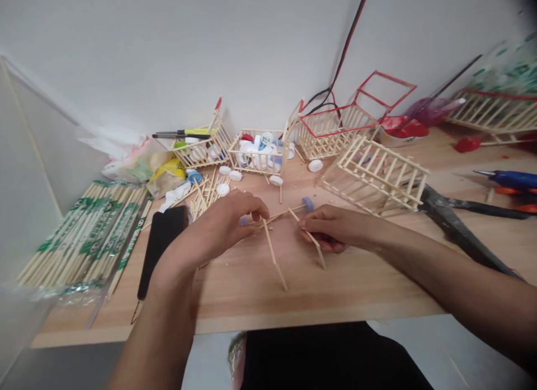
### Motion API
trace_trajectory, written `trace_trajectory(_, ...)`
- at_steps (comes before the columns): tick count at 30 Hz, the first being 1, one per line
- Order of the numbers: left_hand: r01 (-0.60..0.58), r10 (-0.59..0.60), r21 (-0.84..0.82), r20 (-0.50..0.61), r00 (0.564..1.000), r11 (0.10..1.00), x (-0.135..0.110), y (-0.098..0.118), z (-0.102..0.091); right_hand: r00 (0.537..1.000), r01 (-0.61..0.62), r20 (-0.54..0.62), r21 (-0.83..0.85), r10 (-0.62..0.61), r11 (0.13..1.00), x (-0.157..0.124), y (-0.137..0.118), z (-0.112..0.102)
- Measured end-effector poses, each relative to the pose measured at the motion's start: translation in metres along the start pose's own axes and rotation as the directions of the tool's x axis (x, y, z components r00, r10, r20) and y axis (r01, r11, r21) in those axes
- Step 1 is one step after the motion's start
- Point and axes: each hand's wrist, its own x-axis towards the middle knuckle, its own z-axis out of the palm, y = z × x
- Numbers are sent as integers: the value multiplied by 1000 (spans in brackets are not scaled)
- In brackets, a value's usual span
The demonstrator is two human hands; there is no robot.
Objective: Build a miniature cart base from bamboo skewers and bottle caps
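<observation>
My left hand point(229, 222) pinches the upper end of a thin wooden stick piece point(269, 242) that bends partway down and slopes toward the table's front. My right hand point(329, 225) has its fingers closed on a second bent stick piece point(318, 245), roughly parallel to the first. Between and behind the hands lies a thin stick with a blue bottle cap point(308, 204) at its right end. Another bluish cap shows partly behind my left fingers. Whether the bent pieces touch that stick I cannot tell. A slatted stick frame point(381, 174) leans beyond my right hand.
Small stick carts, one holding bottle caps point(260, 152) and one red-rimmed point(335, 127), stand along the wall. Packaged chopsticks point(88, 233) and a black flat object point(161, 250) lie left. Black-handled cutters point(465, 228) and a blue tool point(512, 179) lie right. Loose sticks point(203, 195) are scattered behind my left hand.
</observation>
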Motion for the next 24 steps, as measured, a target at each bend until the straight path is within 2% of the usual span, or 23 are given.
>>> trace_trajectory(4,78,-79,-12,-181,980,997,-19,15,10,1000,19,-5,-23,-19,1000,1,1,0)
trace_trajectory(6,136,-150,-65,-321,935,989,-34,25,26,1000,29,-4,-31,-29,999,2,3,-1)
trace_trajectory(8,229,-278,-161,-454,846,960,-50,36,49,999,35,-1,-38,-35,999,3,4,-1)
trace_trajectory(9,284,-355,-213,-514,781,935,-58,41,61,999,39,3,-42,-39,998,3,5,-2)
trace_trajectory(11,347,-468,-315,-560,684,884,-68,51,85,999,43,6,-45,-43,998,3,6,-2)
trace_trajectory(12,353,-497,-352,-566,658,867,-71,55,95,999,43,4,-49,-43,998,3,6,-2)
trace_trajectory(16,335,-531,-419,-559,637,844,-68,69,117,999,25,-31,-70,-27,997,3,8,-2)
trace_trajectory(18,308,-512,-418,-588,626,855,-62,73,120,999,31,-40,-82,-34,996,4,8,-2)
trace_trajectory(22,273,-469,-391,-607,642,879,-54,74,123,999,35,-30,-79,-37,996,3,7,-2)
trace_trajectory(24,267,-444,-360,-634,633,894,-53,72,125,999,30,-27,-65,-32,997,2,6,-2)
